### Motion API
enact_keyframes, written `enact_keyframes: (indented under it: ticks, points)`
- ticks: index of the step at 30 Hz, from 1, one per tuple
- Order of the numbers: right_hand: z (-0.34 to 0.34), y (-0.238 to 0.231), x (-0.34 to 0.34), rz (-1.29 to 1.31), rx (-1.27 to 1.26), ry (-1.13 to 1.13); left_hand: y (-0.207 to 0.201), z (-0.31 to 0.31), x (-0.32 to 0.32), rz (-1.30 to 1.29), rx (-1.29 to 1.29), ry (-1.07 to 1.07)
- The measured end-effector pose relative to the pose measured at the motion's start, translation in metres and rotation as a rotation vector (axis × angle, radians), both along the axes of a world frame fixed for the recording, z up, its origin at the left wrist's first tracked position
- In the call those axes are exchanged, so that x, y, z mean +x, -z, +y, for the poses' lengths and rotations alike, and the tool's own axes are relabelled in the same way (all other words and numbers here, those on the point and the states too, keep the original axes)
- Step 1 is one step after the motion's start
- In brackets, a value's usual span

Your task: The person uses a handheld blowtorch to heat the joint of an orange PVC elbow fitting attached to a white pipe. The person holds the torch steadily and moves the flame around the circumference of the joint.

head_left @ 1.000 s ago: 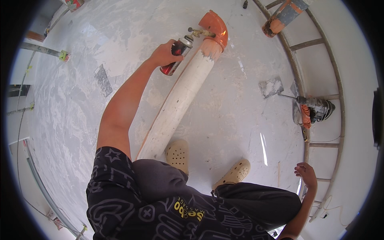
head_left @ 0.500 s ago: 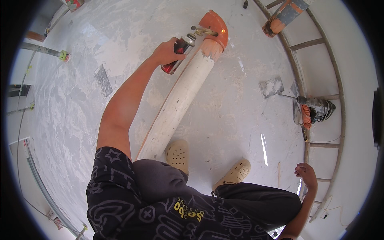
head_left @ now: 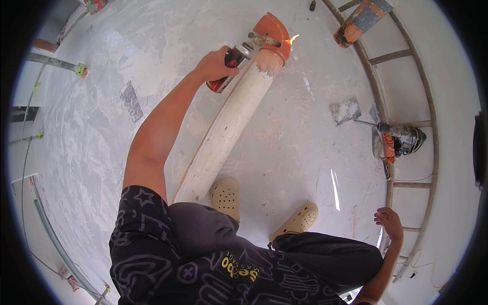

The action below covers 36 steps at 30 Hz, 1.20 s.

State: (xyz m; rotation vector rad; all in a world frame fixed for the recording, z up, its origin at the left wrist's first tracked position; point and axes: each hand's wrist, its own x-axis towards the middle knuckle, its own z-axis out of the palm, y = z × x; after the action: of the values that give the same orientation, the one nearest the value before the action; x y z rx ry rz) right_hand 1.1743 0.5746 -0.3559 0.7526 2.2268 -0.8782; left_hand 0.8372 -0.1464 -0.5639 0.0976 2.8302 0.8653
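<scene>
My left hand [head_left: 213, 66] is closed round a red and black gas canister with a torch head, a blowtorch [head_left: 235, 57]. Its metal nozzle points at an orange elbow fitting [head_left: 271, 26], and a small yellow flame [head_left: 292, 39] shows at the fitting's right edge. The elbow sits on the far end of a long white pipe [head_left: 226, 124], whose surface near the joint is ragged and orange-pink. The pipe's near end runs back to my left leg. Off to the right, by my knee, my right hand [head_left: 389, 222] hangs with loosely bent fingers, holding nothing.
A ladder [head_left: 433, 109] lies along the right wall, with a power drill [head_left: 401, 138] by it. A grey and orange pipe piece [head_left: 367, 21] rests at its far end. Flat plastered blades [head_left: 344, 111] lie on the stained floor. My beige clogs [head_left: 225, 195] stand beside the pipe.
The blowtorch in my left hand has shifted slightly right. The flame shows larger, reaching past the elbow's right edge. My right hand has not moved.
</scene>
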Motion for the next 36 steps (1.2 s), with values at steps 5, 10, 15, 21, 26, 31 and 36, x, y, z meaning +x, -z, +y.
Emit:
enact_keyframes:
  ticks: [5,10,15,21,26,31,36]
  points:
    - [0.0,-0.001,0.0,0.001,0.001,-0.003,0.004,-0.001,0.0,0.021,0.012,0.007]
    - [0.0,-0.002,0.0,-0.007,0.011,-0.007,0.009,-0.005,0.001,0.01,0.031,-0.01]
    - [-0.001,-0.001,-0.001,-0.006,0.01,-0.013,0.013,-0.01,0.003,0.009,0.039,-0.021]
    - [0.0,-0.001,-0.001,-0.006,0.006,-0.013,0.014,-0.015,0.008,-0.011,0.043,-0.036]
    - [0.0,-0.001,-0.002,-0.012,0.006,-0.018,0.01,-0.019,0.012,-0.041,0.044,-0.049]
    - [-0.001,-0.001,-0.004,-0.004,0.009,-0.033,0.009,-0.023,0.016,-0.04,0.072,-0.043]
    - [-0.002,0.0,-0.005,-0.011,0.002,-0.013,0.009,-0.023,0.018,-0.028,0.058,-0.036]
